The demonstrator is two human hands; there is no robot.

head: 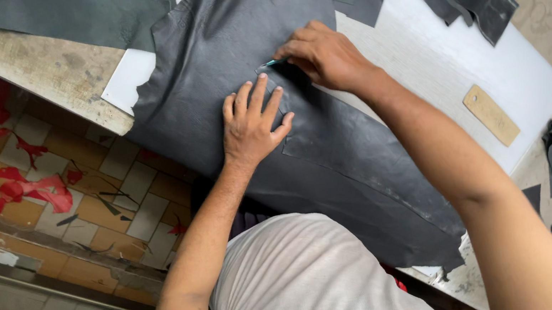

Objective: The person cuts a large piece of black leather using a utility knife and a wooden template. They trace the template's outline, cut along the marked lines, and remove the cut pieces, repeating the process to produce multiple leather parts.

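black leather, a large dark hide [332, 147], is lying spread over a white cutting board [435, 60] on the worktop [40, 62], its near edge hanging off toward the person. its long axis is running diagonally, from the upper left of the view down to the lower right. the left hand [253, 122] is lying flat on the hide, fingers spread and pointing away from the body, its grip wide and holding nothing, seemingly to be keeping the leather taut and from creeping. the right hand [323, 55] is sitting just beyond it, its grip narrow and pinched round a slim tool with a light blue tip [272, 63]; that tip is pointing left, touching the hide close to the left fingertips. a tan oblong template [491, 114] is resting apart on the board, and red scraps [6, 178] are littering the tiled floor [132, 204].
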